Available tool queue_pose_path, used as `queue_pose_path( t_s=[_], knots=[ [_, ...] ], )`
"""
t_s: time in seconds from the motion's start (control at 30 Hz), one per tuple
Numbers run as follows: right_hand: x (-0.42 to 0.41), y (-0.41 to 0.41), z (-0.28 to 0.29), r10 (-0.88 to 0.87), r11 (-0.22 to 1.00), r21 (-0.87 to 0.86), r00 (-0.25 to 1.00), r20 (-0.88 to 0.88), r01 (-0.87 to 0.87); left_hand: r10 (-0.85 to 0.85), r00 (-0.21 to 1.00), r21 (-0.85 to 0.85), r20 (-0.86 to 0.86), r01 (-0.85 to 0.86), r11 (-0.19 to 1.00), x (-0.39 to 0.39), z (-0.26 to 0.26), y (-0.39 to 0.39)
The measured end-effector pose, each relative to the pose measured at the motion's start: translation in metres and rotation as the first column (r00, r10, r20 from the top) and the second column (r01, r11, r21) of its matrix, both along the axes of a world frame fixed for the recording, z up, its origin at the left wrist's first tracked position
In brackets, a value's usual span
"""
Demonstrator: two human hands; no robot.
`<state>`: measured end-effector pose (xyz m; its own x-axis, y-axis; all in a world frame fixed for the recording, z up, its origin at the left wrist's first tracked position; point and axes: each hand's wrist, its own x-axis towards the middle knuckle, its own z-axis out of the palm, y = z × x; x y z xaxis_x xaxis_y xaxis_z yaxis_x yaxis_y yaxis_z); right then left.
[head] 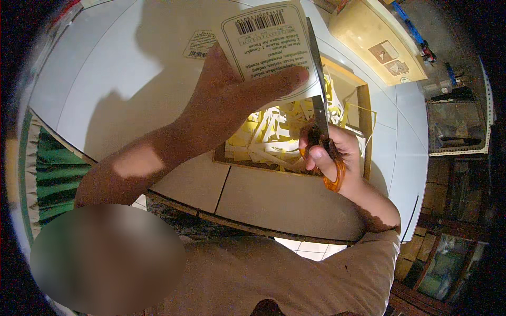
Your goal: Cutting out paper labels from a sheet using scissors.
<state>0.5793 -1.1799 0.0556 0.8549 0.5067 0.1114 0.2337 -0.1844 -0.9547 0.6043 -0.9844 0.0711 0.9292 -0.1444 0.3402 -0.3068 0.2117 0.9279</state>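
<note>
My left hand (233,85) grips a printed paper label (272,47) with a barcode and writing, held up above the table. The thumb presses on its lower part. In my right hand (336,152) are scissors with amber handles (335,179). Their dark blades (321,102) point away from me and stand along the label's right edge. Whether the blades are spread is hard to tell. Below both hands sits a shallow cardboard box (253,166) full of white and yellow paper strips (272,126). Another printed label (199,44) lies on the table, partly hidden behind my left hand.
The white tiled table (253,197) has its near edge in front of my body. A beige carton or packet (375,39) stands at the far right. Beyond the right edge are shelves (458,126) with various items. A green curtain (59,177) hangs at the left.
</note>
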Motion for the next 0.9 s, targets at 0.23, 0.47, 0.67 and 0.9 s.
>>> queue_pose_path(
  t_s=[0.23,0.47,0.67,0.9],
  knots=[
    [0.000,0.001,0.002,0.003,0.999,-0.033,1.000,-0.009,-0.003,-0.009,0.988,-0.191,-0.154,-0.021,0.981,0.003,-0.001,-0.002],
    [0.000,0.003,0.006,0.025,0.999,-0.037,1.000,0.016,-0.025,0.037,0.999,-0.242,-0.033,-0.044,0.969,0.007,0.002,-0.002],
    [0.003,-0.003,0.003,0.124,0.992,-0.010,0.990,0.068,-0.124,0.043,0.999,-0.120,0.008,-0.041,0.992,0.000,-0.002,-0.009],
    [0.003,-0.002,0.001,0.126,0.992,-0.009,0.988,0.090,-0.126,-0.001,0.999,-0.201,0.051,0.011,0.980,-0.001,-0.004,-0.010]
  ],
)
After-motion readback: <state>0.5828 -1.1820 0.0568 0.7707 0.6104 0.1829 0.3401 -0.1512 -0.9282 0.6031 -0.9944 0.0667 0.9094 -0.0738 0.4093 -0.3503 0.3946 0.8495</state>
